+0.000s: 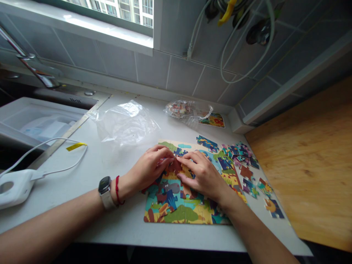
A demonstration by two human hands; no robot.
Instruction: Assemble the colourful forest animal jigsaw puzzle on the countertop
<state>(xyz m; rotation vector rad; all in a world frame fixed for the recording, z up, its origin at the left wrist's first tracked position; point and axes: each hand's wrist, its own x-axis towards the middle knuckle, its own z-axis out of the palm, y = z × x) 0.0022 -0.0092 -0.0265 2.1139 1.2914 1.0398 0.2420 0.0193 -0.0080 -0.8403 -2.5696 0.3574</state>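
Observation:
A colourful jigsaw puzzle (184, 214) with animals and trees lies on the white counter, with loose pieces on top of it. Above its middle, a reddish-brown puzzle piece (174, 168) sits between my two hands. My left hand (154, 163), wearing a watch and a red cord at the wrist, pinches the piece's left side with curled fingers. From the right, my right hand (203, 172) grips it with thumb and fingertips. The fingers partly hide the piece and the puzzle under it. A dark blue piece (171, 200) rests on the puzzle's lower left.
Several loose pieces (246, 172) are scattered right of the puzzle, near the counter edge. Clear plastic bags (128, 123) lie behind, one beside a picture card (213, 120). At the left are a white charger (16, 187) with its cable and a sink holding a plastic tub (41, 113).

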